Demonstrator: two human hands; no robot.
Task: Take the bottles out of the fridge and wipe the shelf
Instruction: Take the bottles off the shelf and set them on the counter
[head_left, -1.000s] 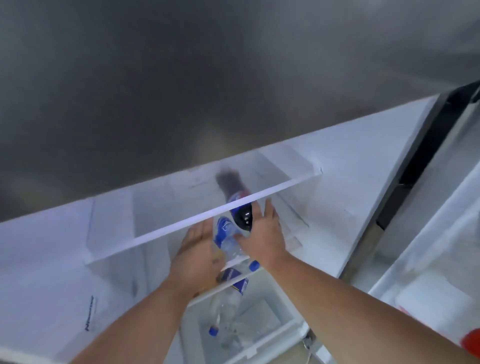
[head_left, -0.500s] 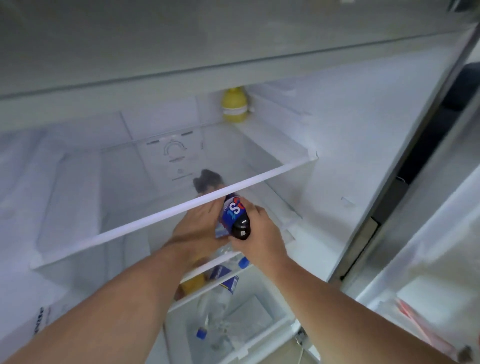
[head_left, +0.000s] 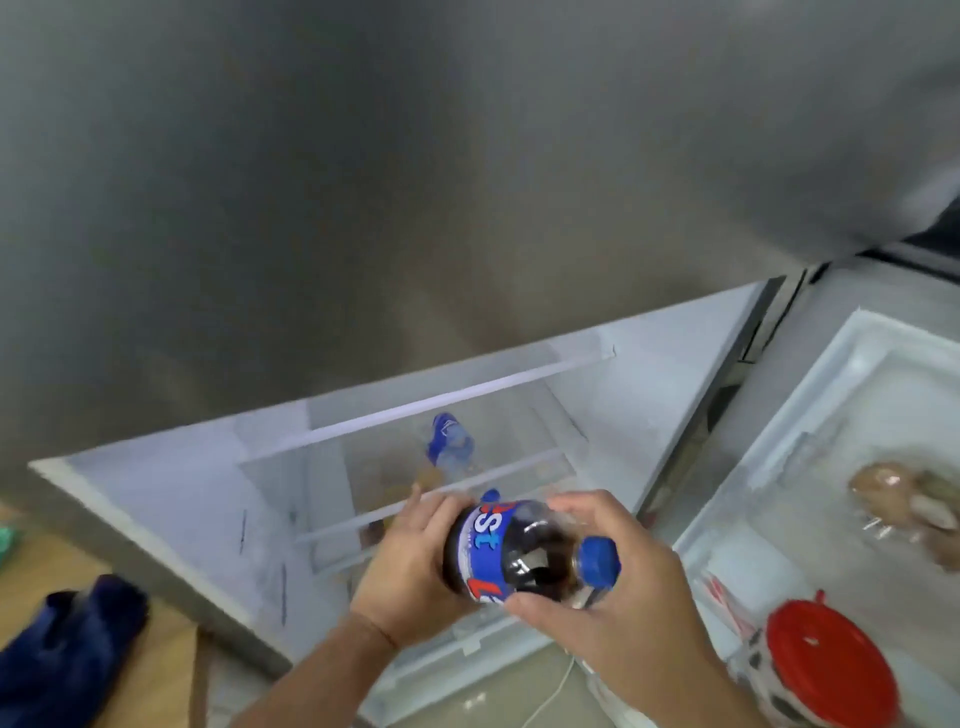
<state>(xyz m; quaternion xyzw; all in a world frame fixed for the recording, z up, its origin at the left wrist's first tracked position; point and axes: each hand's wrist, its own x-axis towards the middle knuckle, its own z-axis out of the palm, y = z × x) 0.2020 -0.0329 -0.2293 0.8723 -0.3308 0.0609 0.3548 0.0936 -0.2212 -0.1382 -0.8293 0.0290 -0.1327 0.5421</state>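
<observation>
A dark cola bottle (head_left: 511, 553) with a blue label and blue cap is out in front of the open fridge, held in both hands. My left hand (head_left: 410, 566) wraps its base and my right hand (head_left: 613, 587) grips near the cap. Inside the fridge, a clear bottle with a blue label (head_left: 449, 447) lies on the glass shelf (head_left: 431, 493), with a blue cap showing just behind my hands. The upper glass shelf (head_left: 452, 397) sits above it.
The grey freezer door (head_left: 415, 182) fills the top of the view. The open fridge door (head_left: 831, 467) on the right holds a red-lidded jar (head_left: 831, 665) and a wrapped food item (head_left: 893, 499). A blue cloth (head_left: 67, 649) lies on a wooden surface at lower left.
The cola bottle has come out from the shelf toward me, both hands now around it. My view has tilted down and back from the fridge interior.
</observation>
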